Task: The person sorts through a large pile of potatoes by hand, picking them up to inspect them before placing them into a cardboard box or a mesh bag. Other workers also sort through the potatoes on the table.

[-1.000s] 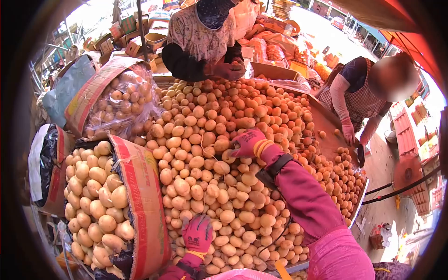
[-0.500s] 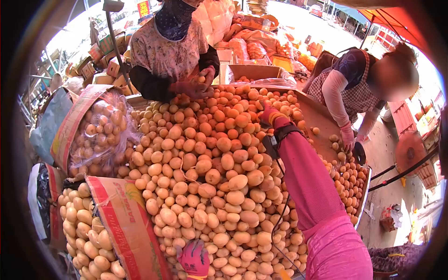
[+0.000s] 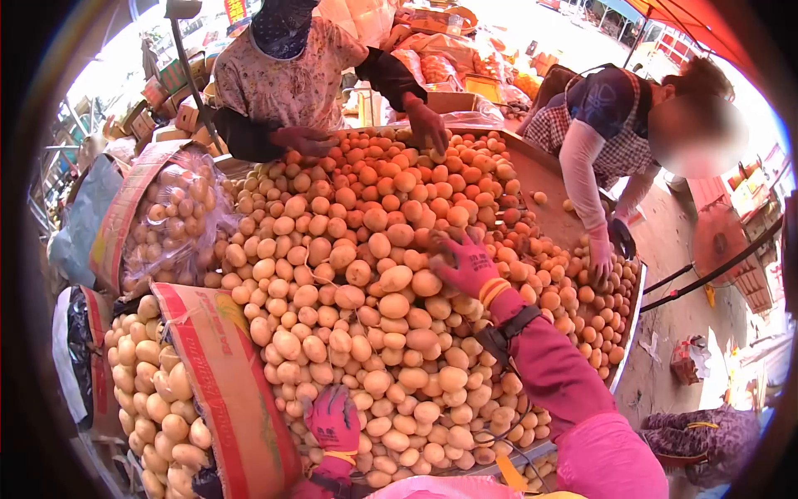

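A wide heap of smooth, yellow-tan potatoes [image 3: 394, 303] covers the sorting table in front of me. My right hand [image 3: 467, 264], in a pink glove with dark fingertips, rests palm down on the middle of the heap. Its fingers are spread over the potatoes and hold nothing that I can see. Close to the near edge, my left hand [image 3: 334, 420] wears a matching glove and lies on the heap, fingers stretched out and holding nothing visible. A red-and-tan cardboard box flap [image 3: 229, 391] stands to its left, beside a box of larger potatoes [image 3: 158, 391].
Across the heap, a person in dark sleeves [image 3: 287, 83] has both gloved hands at the potatoes. Another person [image 3: 615, 141] bends over the right side, hands among smaller ones. A plastic-lined box of potatoes [image 3: 176, 216] stands left. A black cable [image 3: 519, 453] hangs near my right arm.
My right hand has drawn back toward me from the far side of the heap, its fingers now spread. My left hand has shifted slightly. The person across has moved their hands apart.
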`<control>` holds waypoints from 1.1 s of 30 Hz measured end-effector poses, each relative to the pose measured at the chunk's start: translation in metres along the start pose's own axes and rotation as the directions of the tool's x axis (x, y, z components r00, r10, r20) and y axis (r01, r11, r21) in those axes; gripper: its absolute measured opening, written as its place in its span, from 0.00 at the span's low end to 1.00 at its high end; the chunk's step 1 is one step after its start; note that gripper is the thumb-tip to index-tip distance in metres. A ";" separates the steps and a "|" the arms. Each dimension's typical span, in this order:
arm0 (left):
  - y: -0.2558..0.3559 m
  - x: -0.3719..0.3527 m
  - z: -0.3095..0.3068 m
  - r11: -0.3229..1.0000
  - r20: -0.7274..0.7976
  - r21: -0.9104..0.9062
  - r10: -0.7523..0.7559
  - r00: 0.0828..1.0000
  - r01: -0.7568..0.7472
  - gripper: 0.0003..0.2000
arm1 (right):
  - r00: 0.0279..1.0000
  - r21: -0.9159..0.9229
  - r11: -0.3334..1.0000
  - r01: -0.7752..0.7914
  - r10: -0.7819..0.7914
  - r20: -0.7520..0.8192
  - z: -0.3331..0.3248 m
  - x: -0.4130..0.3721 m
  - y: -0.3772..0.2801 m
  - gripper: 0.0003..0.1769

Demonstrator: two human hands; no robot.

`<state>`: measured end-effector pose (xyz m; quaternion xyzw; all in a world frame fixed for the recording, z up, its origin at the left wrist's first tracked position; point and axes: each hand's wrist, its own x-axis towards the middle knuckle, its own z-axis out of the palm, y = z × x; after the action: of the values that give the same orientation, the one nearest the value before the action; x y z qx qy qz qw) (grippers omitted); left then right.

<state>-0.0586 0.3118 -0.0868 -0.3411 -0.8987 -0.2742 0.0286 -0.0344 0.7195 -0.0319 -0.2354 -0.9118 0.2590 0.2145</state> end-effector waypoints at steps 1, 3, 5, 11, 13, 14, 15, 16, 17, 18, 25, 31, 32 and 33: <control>-0.031 -0.008 0.031 0.999 -0.061 0.005 0.045 0.997 -0.044 0.14 | 0.999 -0.148 0.988 0.039 -0.034 0.032 -0.005 -0.020 -0.012 0.30; -0.154 -0.046 0.160 0.967 -0.377 0.001 0.235 0.896 -0.253 0.14 | 0.997 -0.302 0.951 0.067 -0.051 0.060 -0.010 -0.062 -0.017 0.31; -0.030 -0.004 0.036 0.997 -0.140 0.007 0.074 0.987 -0.073 0.13 | 0.999 0.063 0.998 0.000 -0.003 0.055 -0.005 -0.108 -0.012 0.35; 0.018 0.005 -0.014 0.999 -0.064 0.032 0.008 0.998 -0.006 0.13 | 0.982 -0.228 0.971 0.068 -0.025 0.189 -0.044 -0.231 -0.076 0.42; 0.015 0.003 -0.016 0.999 -0.059 0.020 0.052 0.997 -0.051 0.13 | 0.969 -0.254 0.966 0.041 0.023 0.244 -0.052 -0.284 -0.072 0.40; 0.016 -0.001 -0.017 0.996 -0.068 0.036 0.081 0.994 -0.078 0.13 | 0.960 -0.259 0.966 0.027 0.047 0.277 -0.056 -0.314 -0.070 0.40; 0.021 -0.001 -0.023 0.996 -0.040 0.044 0.077 0.996 -0.075 0.14 | 0.948 -0.255 0.967 0.015 0.068 0.311 -0.058 -0.341 -0.070 0.39; 0.021 -0.004 -0.023 0.996 -0.026 0.040 0.078 0.997 -0.077 0.14 | 0.936 -0.248 0.969 0.009 0.079 0.344 -0.061 -0.360 -0.069 0.38; 0.020 -0.004 -0.023 0.994 -0.028 0.016 0.109 0.994 -0.108 0.14 | 0.923 -0.237 0.971 0.017 0.076 0.376 -0.064 -0.368 -0.066 0.38; 0.019 -0.002 -0.024 0.991 -0.039 -0.003 0.134 0.990 -0.134 0.15 | 0.922 -0.232 0.972 0.029 0.063 0.382 -0.072 -0.366 -0.070 0.38; 0.020 -0.004 -0.017 0.993 -0.039 -0.010 0.119 0.992 -0.119 0.17 | 0.962 -0.219 0.938 -0.270 0.253 -0.101 -0.049 -0.295 0.006 0.40; 0.018 -0.003 -0.011 0.997 -0.012 -0.011 0.081 0.997 -0.081 0.19 | 0.907 -0.523 0.784 -0.333 0.418 0.049 -0.021 -0.186 0.067 0.46; 0.017 -0.002 -0.009 0.997 -0.009 -0.010 0.075 0.997 -0.075 0.19 | 0.903 -0.516 0.787 -0.340 0.425 0.054 -0.022 -0.177 0.078 0.46; 0.015 -0.005 -0.009 0.998 -0.004 -0.011 0.067 0.998 -0.067 0.19 | 0.880 -0.507 0.773 -0.380 0.471 0.057 -0.024 -0.175 0.092 0.46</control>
<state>-0.0465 0.3137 -0.0737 -0.3708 -0.8851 -0.2788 0.0377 0.1468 0.7032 -0.1131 -0.4575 -0.8850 0.0862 0.0009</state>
